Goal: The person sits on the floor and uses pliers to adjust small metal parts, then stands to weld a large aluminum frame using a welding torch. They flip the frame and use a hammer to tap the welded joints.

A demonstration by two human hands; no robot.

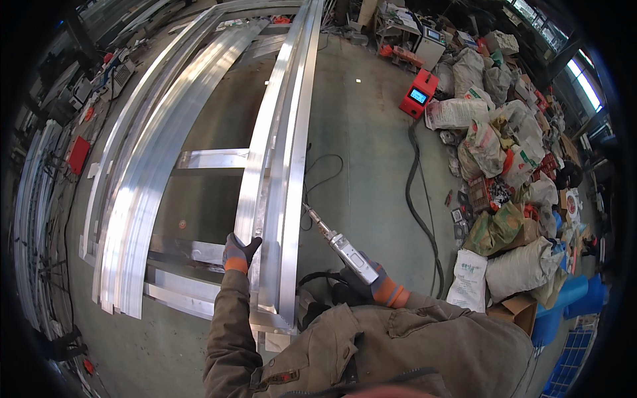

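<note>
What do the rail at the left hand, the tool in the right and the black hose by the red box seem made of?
Rail: bare metal, likely aluminium; silvery, with bright streaked reflections.
Tool: its body looks metal, silver-grey with a satin sheen, though painted plastic is possible.
Hose: probably rubber or plastic; black, matt, bending in smooth curves.

Workshop (metal frame [254,174], sacks [519,266])

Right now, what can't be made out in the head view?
Head view:
- Right hand: palm hidden by the torch.
- Screen on the red machine: too small to read.
- Rightmost long beam: far end cut off by the top edge.
- White upright sack: hides its contents.
</note>
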